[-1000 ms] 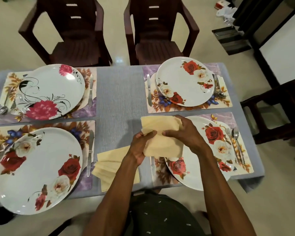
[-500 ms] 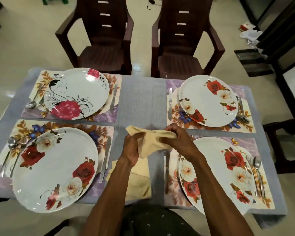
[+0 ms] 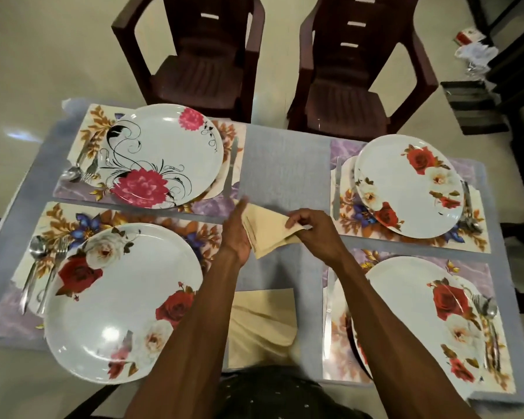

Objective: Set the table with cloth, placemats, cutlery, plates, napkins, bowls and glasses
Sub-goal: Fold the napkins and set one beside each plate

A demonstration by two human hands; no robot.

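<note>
Over the middle of the grey tablecloth [image 3: 285, 164] I hold a pale yellow napkin [image 3: 266, 229], folded into a rough triangle. My left hand [image 3: 236, 231] lies against its left edge with fingers straight. My right hand [image 3: 312, 231] pinches its right corner. A stack of more yellow napkins [image 3: 260, 325] lies at the near edge between my arms. Floral plates sit on floral placemats: far left [image 3: 164, 152], near left [image 3: 121, 300], far right [image 3: 409, 186], near right [image 3: 421, 322]. Knives, forks and spoons lie beside each plate.
Two dark brown plastic chairs [image 3: 194, 58] [image 3: 360, 65] stand at the table's far side. Dark furniture [image 3: 496, 86] and some litter on the floor are at the upper right. A grey strip of cloth runs down the table's centre between the placemats.
The napkin went from a flat rectangle to a bunched shape to a folded triangle. My left hand has opened flat along its edge, while my right hand now pinches one corner.
</note>
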